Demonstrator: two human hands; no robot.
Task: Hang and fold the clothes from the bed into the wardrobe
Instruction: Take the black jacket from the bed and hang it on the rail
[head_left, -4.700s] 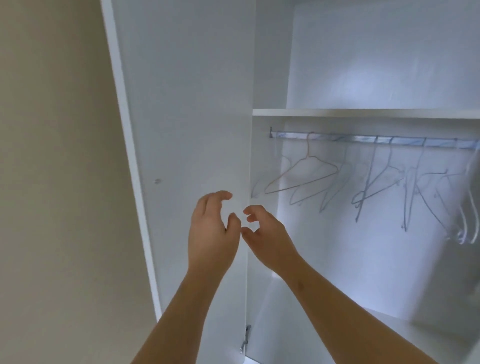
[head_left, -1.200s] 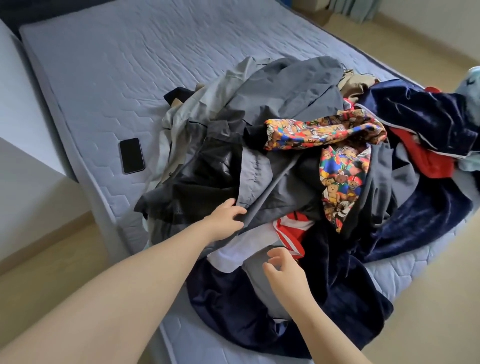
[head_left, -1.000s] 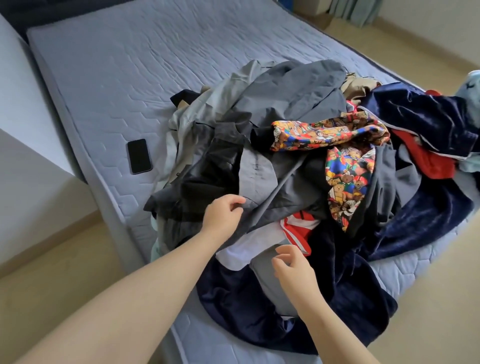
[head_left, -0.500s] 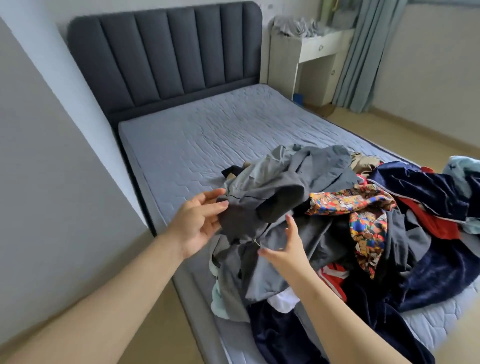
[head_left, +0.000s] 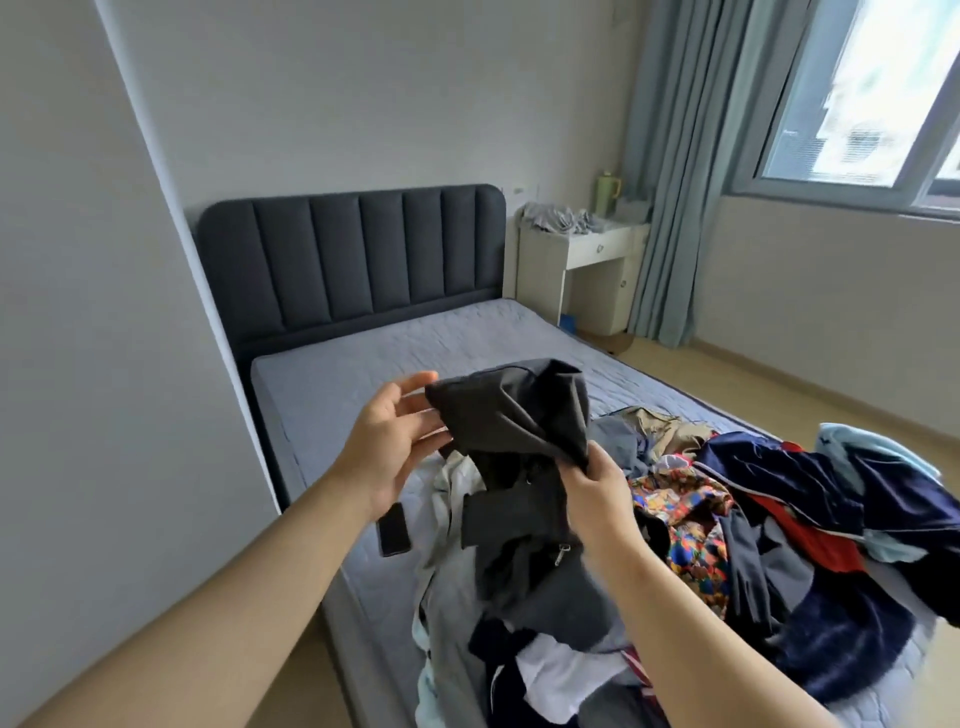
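Observation:
A dark grey jacket (head_left: 519, 421) with a zipper hangs lifted above the bed (head_left: 337, 384). My right hand (head_left: 597, 493) pinches its fabric at the lower right edge. My left hand (head_left: 389, 447) is open, its straight fingers against the jacket's left side. Below lies a pile of clothes (head_left: 727, 545): navy velvet, red, a colourful bear print (head_left: 685, 514), grey and white pieces. The wardrobe is out of view.
A black phone (head_left: 393, 530) lies on the mattress near the left edge. A white panel (head_left: 104, 312) stands close on the left. A dark padded headboard (head_left: 353, 260), a white side table (head_left: 582, 270), curtains (head_left: 670, 171) and a window (head_left: 857, 104) lie beyond.
I turned from the wardrobe to the bed. In the last second both hands raised the grey jacket off the pile, and the view tilted up toward the headboard.

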